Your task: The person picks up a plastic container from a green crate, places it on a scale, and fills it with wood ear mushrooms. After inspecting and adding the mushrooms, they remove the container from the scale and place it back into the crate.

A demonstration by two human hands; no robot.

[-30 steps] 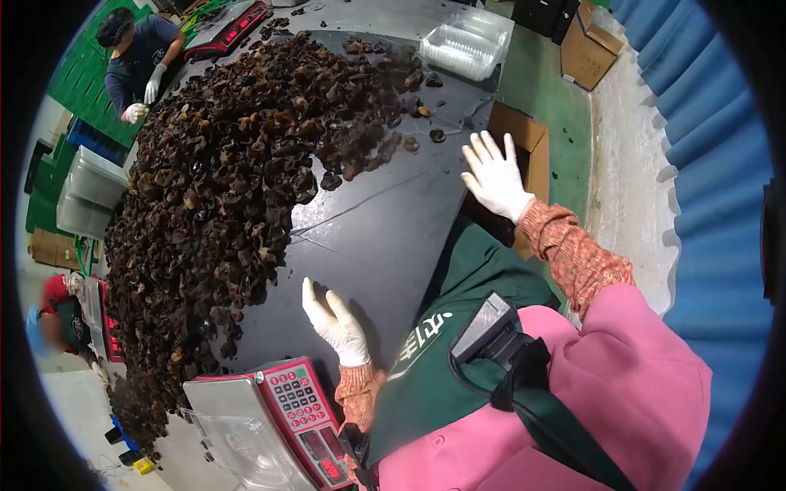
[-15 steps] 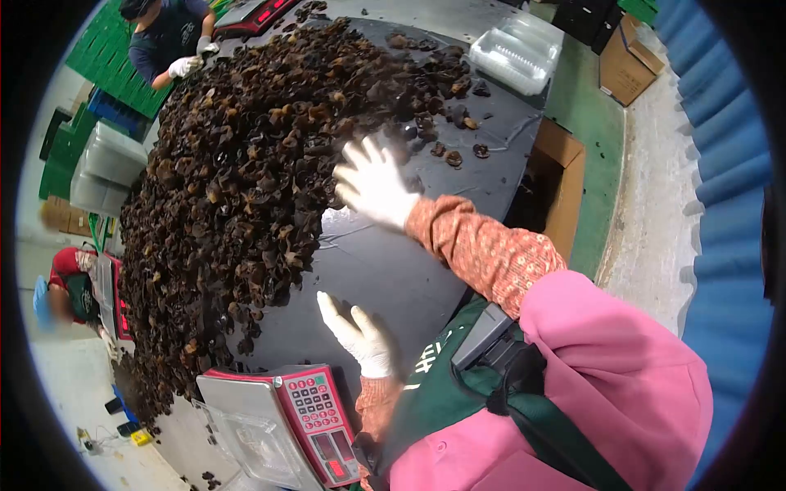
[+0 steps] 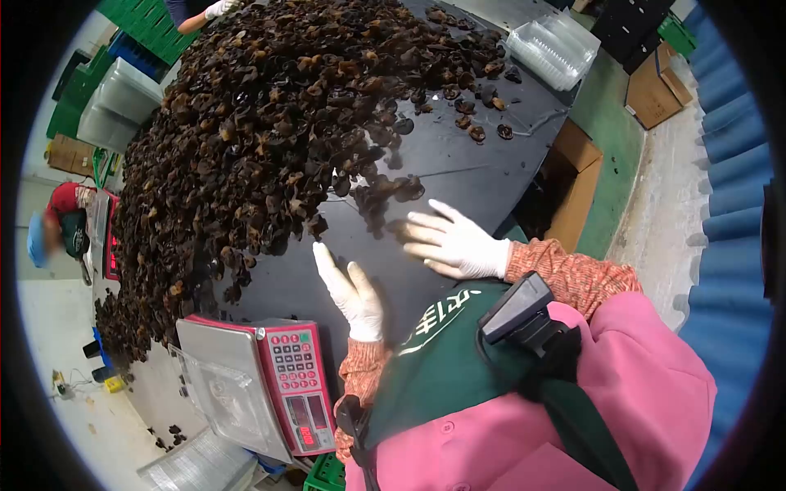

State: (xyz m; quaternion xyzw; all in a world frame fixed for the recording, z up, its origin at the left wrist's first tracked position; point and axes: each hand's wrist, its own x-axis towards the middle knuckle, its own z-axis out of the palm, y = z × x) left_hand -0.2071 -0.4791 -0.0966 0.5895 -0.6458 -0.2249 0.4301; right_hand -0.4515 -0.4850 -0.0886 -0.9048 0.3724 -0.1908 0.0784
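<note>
A big heap of dark brown wood ear mushrooms (image 3: pixel 254 139) covers much of the grey table (image 3: pixel 475 172). A loose clump of mushrooms (image 3: pixel 385 196) lies at the heap's near edge, some of it blurred. My right hand (image 3: pixel 458 243), in a white glove, is just beside that clump, fingers stretched and apart, holding nothing. My left hand (image 3: pixel 350 295), also gloved, is over the table between the heap and the scale, fingers extended and thumb apart. A red digital scale (image 3: pixel 296 360) stands close to my left hand, with a clear plastic tray (image 3: pixel 225 397) on its pan.
Stacked clear trays stand at the table's far right corner (image 3: pixel 555 51) and at the left (image 3: pixel 121 102). An open cardboard box (image 3: pixel 577 192) sits below the table's right edge. Across the heap, a co-worker's gloved hand (image 3: pixel 219 9) shows; another person (image 3: pixel 70 221) is at left.
My right hand has drawn back from the heap toward my body, and a clump of mushrooms now lies loose on the table there. My left hand stays nearly in place. The view has shifted.
</note>
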